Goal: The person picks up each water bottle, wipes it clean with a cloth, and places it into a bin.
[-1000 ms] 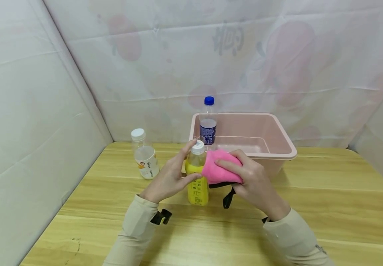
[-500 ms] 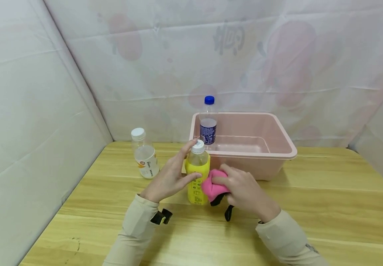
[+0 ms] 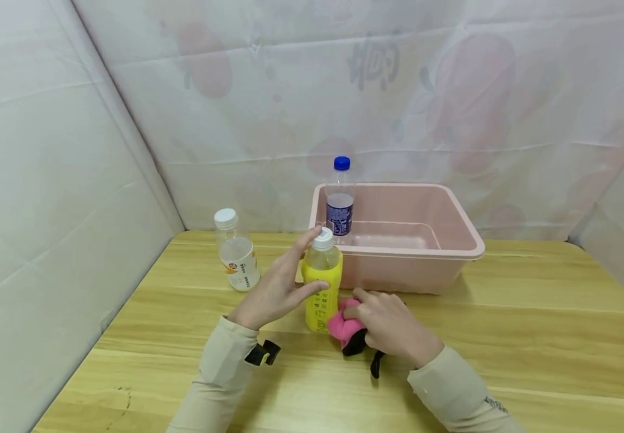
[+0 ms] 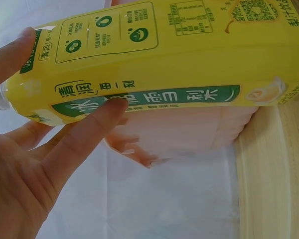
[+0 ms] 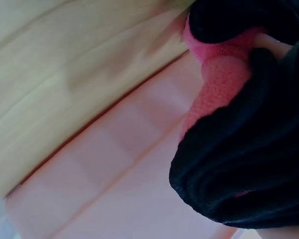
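Note:
A yellow-labelled drink bottle (image 3: 318, 311) with a white cap stands upright on the wooden table. My left hand (image 3: 274, 296) holds it from the left, the thumb across its front and a fingertip by the cap. Close up in the left wrist view, the bottle (image 4: 189, 64) has a green strip with white lettering. My right hand (image 3: 390, 325) grips a bunched pink cleaning cloth (image 3: 344, 328) with black trim and a dangling black loop. That cloth is at the bottle's lower right side. In the right wrist view, the cloth's black ribbed part (image 5: 229, 164) hides most of the fingers.
Just behind the hands is a pink plastic basin (image 3: 398, 270). A clear bottle with a blue cap (image 3: 339, 219) stands at its left end, its base hidden. Farther left, a white-capped bottle (image 3: 238, 261) stands on the table (image 3: 507, 337). Fabric walls surround the table.
My right hand has moved the pink cloth down along the bottle's right side, from the shoulder to near the base. The left hand and the bottle have stayed in place.

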A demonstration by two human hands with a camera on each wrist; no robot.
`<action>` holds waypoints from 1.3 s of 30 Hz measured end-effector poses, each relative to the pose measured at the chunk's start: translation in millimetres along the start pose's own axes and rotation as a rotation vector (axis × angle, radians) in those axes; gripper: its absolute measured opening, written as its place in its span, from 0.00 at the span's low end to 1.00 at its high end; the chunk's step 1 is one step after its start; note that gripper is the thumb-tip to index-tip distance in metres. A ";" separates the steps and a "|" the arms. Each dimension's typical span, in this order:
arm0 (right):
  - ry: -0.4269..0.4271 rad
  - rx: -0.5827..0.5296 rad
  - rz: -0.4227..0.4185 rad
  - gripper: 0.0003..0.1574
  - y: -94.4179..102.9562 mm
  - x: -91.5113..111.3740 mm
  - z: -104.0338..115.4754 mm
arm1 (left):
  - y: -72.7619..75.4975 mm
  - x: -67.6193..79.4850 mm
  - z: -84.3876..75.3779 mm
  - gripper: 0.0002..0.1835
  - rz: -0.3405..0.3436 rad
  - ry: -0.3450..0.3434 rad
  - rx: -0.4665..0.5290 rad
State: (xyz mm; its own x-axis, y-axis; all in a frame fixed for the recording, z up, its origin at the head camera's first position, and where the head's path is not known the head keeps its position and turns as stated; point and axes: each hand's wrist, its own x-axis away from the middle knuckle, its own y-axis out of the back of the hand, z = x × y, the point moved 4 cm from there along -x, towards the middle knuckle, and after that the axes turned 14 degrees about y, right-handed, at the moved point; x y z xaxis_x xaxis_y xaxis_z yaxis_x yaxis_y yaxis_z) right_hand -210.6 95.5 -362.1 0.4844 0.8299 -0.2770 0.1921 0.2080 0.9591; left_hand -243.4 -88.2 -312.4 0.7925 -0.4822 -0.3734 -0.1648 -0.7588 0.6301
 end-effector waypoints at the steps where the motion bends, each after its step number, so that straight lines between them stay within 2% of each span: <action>1: 0.000 -0.001 0.001 0.21 0.0 0.0 -0.6 | 0.0 0.0 0.5 0.47 -0.003 -0.009 0.001; 8: -0.006 -0.008 -0.014 0.26 1.2 2.4 -7.2 | 0.5 0.3 0.9 0.46 0.001 -0.018 0.015; 13: 0.021 0.055 -0.099 0.30 14.9 2.8 -7.5 | 1.1 -1.0 -1.0 0.46 -0.002 -0.028 -0.005; 17: 0.031 0.066 -0.224 0.35 29.1 3.0 -8.3 | 1.7 -1.6 -2.4 0.46 0.001 -0.030 -0.007; 22: 0.046 0.058 -0.432 0.36 45.4 4.7 -9.8 | 1.7 -0.7 -1.3 0.46 -0.002 -0.029 -0.003; 27: 0.044 0.031 -0.654 0.36 54.9 9.5 -11.9 | 0.1 0.7 0.3 0.47 0.020 -0.024 0.033; 30: 0.054 0.023 -0.737 0.39 57.1 10.9 -12.2 | -0.3 0.4 -0.1 0.47 0.031 -0.024 0.050; 34: 0.072 0.028 -0.763 0.41 58.0 10.9 -11.5 | -0.3 0.3 -0.8 0.47 0.036 -0.017 0.055; 39: 0.070 0.034 -0.741 0.42 58.9 10.2 -11.0 | -0.5 0.8 -0.6 0.47 0.041 -0.005 0.062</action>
State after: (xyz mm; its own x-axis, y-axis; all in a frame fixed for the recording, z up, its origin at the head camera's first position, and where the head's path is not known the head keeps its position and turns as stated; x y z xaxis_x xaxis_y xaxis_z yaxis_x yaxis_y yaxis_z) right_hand -203.7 121.9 -307.8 0.1625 0.5096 -0.8449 0.4744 0.7105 0.5198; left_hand -242.3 -88.0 -312.7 0.7816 -0.5154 -0.3513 -0.2334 -0.7640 0.6016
